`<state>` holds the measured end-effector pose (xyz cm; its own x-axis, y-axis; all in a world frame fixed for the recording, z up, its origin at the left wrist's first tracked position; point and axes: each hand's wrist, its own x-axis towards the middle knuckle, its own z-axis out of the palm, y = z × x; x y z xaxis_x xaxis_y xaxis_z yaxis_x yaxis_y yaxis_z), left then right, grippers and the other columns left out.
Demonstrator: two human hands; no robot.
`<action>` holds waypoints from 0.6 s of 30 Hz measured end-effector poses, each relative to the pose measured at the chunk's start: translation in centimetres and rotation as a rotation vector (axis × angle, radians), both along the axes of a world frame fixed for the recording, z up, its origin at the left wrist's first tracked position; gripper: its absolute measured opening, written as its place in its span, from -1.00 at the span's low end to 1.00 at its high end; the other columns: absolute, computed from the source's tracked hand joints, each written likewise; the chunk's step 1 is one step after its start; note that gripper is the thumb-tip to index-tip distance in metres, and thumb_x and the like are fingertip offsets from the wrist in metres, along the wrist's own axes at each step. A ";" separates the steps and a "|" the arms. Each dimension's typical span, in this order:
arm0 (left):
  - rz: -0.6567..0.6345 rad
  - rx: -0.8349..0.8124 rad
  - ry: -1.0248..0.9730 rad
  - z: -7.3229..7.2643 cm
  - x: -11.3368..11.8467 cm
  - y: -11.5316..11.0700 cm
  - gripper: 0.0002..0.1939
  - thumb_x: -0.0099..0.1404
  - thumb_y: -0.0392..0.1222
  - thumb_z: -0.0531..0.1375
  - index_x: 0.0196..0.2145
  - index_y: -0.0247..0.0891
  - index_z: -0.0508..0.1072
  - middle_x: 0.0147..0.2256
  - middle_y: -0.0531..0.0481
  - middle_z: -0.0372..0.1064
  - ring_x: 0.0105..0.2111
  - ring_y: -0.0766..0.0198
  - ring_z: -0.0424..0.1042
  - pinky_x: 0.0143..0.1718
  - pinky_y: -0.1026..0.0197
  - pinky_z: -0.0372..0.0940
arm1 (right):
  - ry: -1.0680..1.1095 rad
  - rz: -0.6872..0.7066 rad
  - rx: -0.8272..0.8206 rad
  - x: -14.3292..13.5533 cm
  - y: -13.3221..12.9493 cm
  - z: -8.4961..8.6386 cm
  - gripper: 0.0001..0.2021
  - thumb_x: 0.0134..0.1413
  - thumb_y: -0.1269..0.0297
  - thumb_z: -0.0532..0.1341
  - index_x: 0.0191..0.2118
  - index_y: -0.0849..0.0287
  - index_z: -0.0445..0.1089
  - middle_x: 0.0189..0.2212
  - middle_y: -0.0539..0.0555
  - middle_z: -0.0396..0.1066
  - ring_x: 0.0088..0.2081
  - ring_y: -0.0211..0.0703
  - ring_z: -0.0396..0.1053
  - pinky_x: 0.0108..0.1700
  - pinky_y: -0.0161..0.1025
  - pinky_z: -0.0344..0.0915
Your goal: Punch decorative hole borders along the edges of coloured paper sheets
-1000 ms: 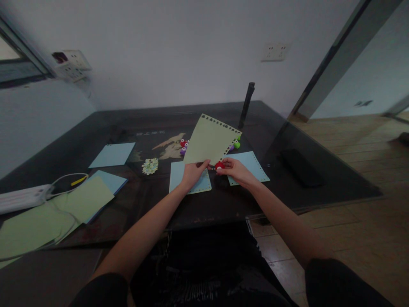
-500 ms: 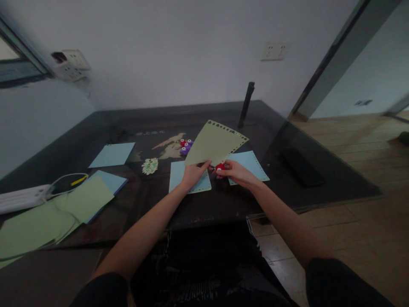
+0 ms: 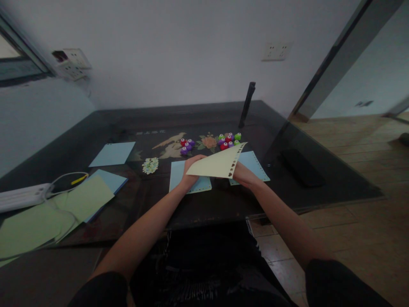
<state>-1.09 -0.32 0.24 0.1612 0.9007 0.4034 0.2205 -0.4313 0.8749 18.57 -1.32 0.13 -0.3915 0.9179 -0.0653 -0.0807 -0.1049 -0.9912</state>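
Observation:
A pale green sheet point(image 3: 217, 163) with small cut-outs along its edge is tilted between my hands, above the table. My left hand point(image 3: 191, 169) is closed on its left side, fingers partly hidden behind it. The sheet's right end covers the fingers of my right hand point(image 3: 245, 174), so what they hold is hidden. Beneath lie two light blue sheets, one point(image 3: 177, 172) by my left hand and one point(image 3: 254, 166) by my right, both with punched edges. Beyond the sheet sit several red, purple and green punches point(image 3: 228, 139), with a smaller red and purple group point(image 3: 186, 146) to their left.
A pile of small paper pieces point(image 3: 150, 165) and a blue sheet point(image 3: 111, 154) lie left. Green sheets point(image 3: 86, 198), a white power strip point(image 3: 24, 197) and cables are further left. A black object point(image 3: 302, 167) lies right; a dark post point(image 3: 247, 105) stands behind.
The green sheet has tipped down and turned, uncovering the punches behind it. The red punch seen at my right hand is now hidden behind the sheet.

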 end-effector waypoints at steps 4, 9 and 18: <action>0.033 -0.108 -0.051 0.1 0.0 0.3 -0.87 0.04 -0.24 0.17 -0.44 -0.32 0.48 -0.43 -0.02 0.49 -0.39 0.21 0.42 -0.35 0.25 0.28 | -0.006 -0.025 0.081 0.0 0.0 -0.1 -0.71 -0.12 0.20 0.31 -0.20 0.15 0.44 -0.29 0.13 0.51 -0.20 -0.02 0.44 -0.14 -0.06 0.37; 0.144 -0.269 -0.157 -0.5 0.2 1.0 -0.91 0.06 -0.23 0.19 -0.55 -0.29 0.39 -0.52 -0.01 0.45 -0.47 0.26 0.40 -0.44 0.27 0.28 | -0.024 -0.059 0.041 0.3 0.3 0.1 -0.69 -0.17 0.22 0.35 -0.21 0.15 0.45 -0.27 0.11 0.50 -0.31 -0.13 0.44 -0.21 -0.13 0.40; 0.000 -0.621 -0.540 0.5 0.5 0.3 -0.80 0.19 -0.18 0.16 -0.46 -0.42 0.39 -0.46 -0.20 0.49 -0.62 0.40 0.37 -0.49 0.30 0.31 | 0.038 -0.143 -0.006 0.5 -0.1 1.3 -0.62 -0.19 0.20 0.39 -0.16 0.14 0.43 -0.37 0.02 0.41 -0.42 -0.26 0.42 -0.25 -0.23 0.39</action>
<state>-0.54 -0.07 0.78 0.0880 0.9853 -0.1463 -0.2988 0.1662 0.9397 19.07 -1.45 1.41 -0.2587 0.9642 -0.0589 -0.1327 -0.0958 -0.9865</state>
